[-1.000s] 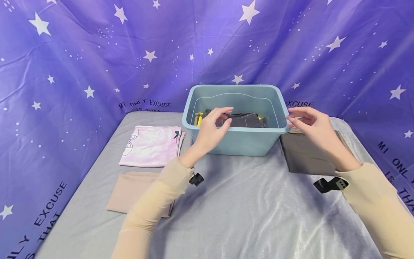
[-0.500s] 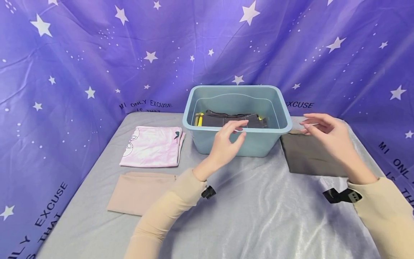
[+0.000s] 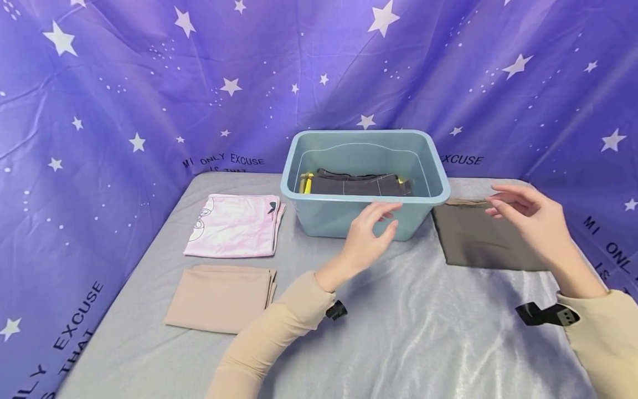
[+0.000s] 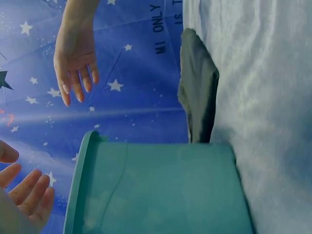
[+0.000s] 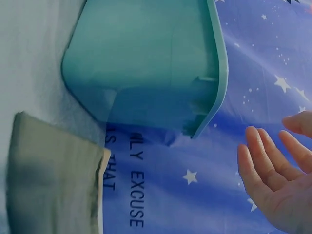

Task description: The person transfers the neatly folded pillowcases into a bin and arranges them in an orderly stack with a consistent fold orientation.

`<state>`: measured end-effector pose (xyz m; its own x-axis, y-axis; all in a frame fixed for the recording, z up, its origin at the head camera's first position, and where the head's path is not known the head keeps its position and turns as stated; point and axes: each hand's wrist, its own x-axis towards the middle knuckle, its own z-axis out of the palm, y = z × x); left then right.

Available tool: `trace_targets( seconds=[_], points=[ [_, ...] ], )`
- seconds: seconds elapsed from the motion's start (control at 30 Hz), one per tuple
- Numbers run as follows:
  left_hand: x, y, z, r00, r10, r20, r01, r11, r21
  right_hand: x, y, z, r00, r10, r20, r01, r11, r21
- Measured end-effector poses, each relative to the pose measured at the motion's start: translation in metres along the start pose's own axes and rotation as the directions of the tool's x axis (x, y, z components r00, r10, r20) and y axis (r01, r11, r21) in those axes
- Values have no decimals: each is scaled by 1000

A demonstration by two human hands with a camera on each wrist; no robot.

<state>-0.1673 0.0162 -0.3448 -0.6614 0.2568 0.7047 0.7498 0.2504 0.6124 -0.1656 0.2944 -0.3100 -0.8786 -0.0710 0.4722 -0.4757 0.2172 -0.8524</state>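
Note:
In the head view my left hand [image 3: 366,238] hovers in front of the blue-green storage bin [image 3: 366,219], its fingers relaxed and holding nothing. My right hand [image 3: 538,221] is above the folded dark grey-brown cloth [image 3: 478,238] to the bin's right, also with nothing in it. Inside the bin lies a dark folded garment [image 3: 359,185] with thin light lines, and a yellow item [image 3: 307,184] shows at its left. The right wrist view shows loosely spread fingers [image 5: 265,165] apart from the bin.
Left of the bin lies a folded pink-and-white printed cloth [image 3: 236,225]. Nearer the front is a folded beige-pink cloth [image 3: 216,299]. All stand on a grey velvety cover [image 3: 399,327]; a purple star-patterned curtain [image 3: 319,66] hangs behind.
My left hand has moved right and toward me, from over the bin to in front of it. The right hand has drawn away from the bin's rim, rightward and toward me.

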Motion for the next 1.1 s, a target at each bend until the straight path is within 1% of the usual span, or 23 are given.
trace_targets(
  seconds=[0.1, 0.27, 0.4, 0.53, 0.63, 0.7, 0.8, 0.9, 1.03, 1.1],
  points=[
    [-3, 0, 7, 1000, 8, 14, -8, 1000, 4, -4, 3, -5, 1000, 10, -8, -10, 999, -48],
    [-10, 0, 20, 998, 33, 48, -35, 999, 33, -10, 8, -13, 999, 30, -14, -31, 992, -122],
    [-16, 0, 30, 997, 21, 76, -23, 999, 33, -14, 12, -19, 998, 63, -28, -67, 979, -190],
    [-20, 0, 39, 995, 0, 103, -4, 999, 32, -19, 15, -25, 994, 100, -41, -106, 967, -231],
    [-22, 0, 44, 990, -20, 137, 10, 998, 68, -22, 18, -30, 992, 114, -47, -123, 960, -254],
    [-23, 1, 48, 986, -32, 165, 15, 995, 102, -23, 21, -34, 992, 118, -49, -126, 955, -268],
    [-24, 1, 54, 977, -50, 206, 14, 984, 176, -25, 26, -39, 993, 111, -50, -121, 948, -295],
    [-26, -1, 61, 967, -75, 243, 25, 979, 202, -27, 32, -44, 993, 107, -50, -117, 939, -325],
    [-27, -4, 68, 948, -130, 291, 62, 971, 232, -29, 39, -50, 992, 115, -47, -124, 923, -365],
    [-27, -5, 71, 938, -153, 312, 71, 963, 258, -29, 42, -53, 992, 122, -42, -128, 922, -364]
  ],
)
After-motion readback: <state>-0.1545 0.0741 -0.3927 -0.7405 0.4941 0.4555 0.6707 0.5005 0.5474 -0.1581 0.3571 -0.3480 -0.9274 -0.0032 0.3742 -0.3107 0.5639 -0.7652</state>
